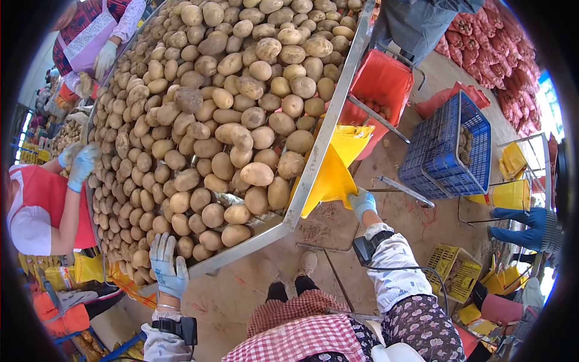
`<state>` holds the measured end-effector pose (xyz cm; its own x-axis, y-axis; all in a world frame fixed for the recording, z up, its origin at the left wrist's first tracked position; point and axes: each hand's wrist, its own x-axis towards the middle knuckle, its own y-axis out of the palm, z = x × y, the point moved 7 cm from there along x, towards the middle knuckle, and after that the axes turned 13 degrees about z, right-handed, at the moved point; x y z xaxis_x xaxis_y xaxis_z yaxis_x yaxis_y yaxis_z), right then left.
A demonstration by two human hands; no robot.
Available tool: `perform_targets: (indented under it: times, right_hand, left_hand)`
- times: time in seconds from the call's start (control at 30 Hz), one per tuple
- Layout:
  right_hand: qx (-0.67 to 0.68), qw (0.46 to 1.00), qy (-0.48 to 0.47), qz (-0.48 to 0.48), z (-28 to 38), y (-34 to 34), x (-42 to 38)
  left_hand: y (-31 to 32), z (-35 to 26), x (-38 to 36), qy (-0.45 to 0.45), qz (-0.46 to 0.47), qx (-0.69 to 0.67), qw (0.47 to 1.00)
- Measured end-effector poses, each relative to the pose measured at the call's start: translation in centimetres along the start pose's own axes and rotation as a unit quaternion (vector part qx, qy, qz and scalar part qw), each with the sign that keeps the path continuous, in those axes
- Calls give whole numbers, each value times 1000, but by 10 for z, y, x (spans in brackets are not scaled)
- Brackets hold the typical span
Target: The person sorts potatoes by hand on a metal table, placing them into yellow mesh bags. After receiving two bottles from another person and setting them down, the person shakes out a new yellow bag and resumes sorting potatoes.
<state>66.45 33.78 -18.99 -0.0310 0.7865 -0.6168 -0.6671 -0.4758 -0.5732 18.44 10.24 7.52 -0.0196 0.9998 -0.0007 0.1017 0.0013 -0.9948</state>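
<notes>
A big metal sorting table [318,148] is heaped with several brown potatoes [256,174]. My left hand [168,266], in a pale blue glove, rests with its fingers spread on the table's near rim, next to potatoes at the corner. My right hand [361,203], gloved too, grips the lower edge of a yellow mesh bag [335,172] that hangs off the table's right rim. Black devices are strapped to both wrists.
A red bag [380,84] on a metal frame hangs further along the right rim. A blue crate [446,148] and a yellow crate [455,274] stand on the dirt floor. Other gloved workers [81,166] sort at the left side. Red sacks [491,42] pile up at top right.
</notes>
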Motion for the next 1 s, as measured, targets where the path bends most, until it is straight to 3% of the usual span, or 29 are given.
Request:
perform_targets:
  times: [0.1,0.17,0.2,0.27,0.3,0.37,0.43,0.47,0.57,0.6,0.67,0.7,0.77,0.83,0.9,0.93,1.0]
  right_hand:
    - [-25,1000,-1,18,29,-10,-30]
    - [121,990,-14,73,42,-12,-45]
    - [119,990,-14,76,36,-11,-40]
    - [158,983,18,95,24,-6,-27]
    - [159,983,17,94,23,-6,-27]
    - [362,891,-173,212,56,-2,-55]
    - [317,903,-153,247,60,-6,-68]
    - [277,910,-135,277,61,-5,-72]
    - [296,916,-133,236,64,-13,-82]
    - [292,919,-126,233,61,-14,-80]
    - [138,978,-41,152,54,-25,-72]
    - [138,978,-36,149,55,-27,-73]
    - [28,994,-19,108,76,-43,-90]
    - [86,994,-16,64,42,-34,-65]
    - [149,989,1,14,27,-46,-61]
    - [152,988,0,12,22,-50,-64]
    - [-79,989,16,-121,18,-70,-81]
  left_hand:
    - [-1,0,1,7,-13,-2,1000]
    - [-6,-5,1,7,-39,4,999]
    - [-7,-10,0,4,-37,3,999]
    - [-18,-44,0,103,-103,83,986]
    - [-9,-75,3,154,-73,103,980]
    - [-23,-162,26,280,-44,-54,957]
    - [15,-228,55,325,123,-238,907]
    - [47,-247,62,307,161,-303,888]
    - [114,-284,103,127,142,-354,916]
    - [132,-292,110,128,144,-361,912]
    - [159,-294,129,37,185,-435,880]
    - [172,-295,131,34,241,-449,860]
    - [178,-294,137,66,242,-424,870]
    - [188,-290,135,100,241,-394,881]
    - [190,-259,123,-13,111,-479,871]
    - [190,-256,112,-10,111,-477,872]
    - [225,-242,73,-206,225,-666,681]
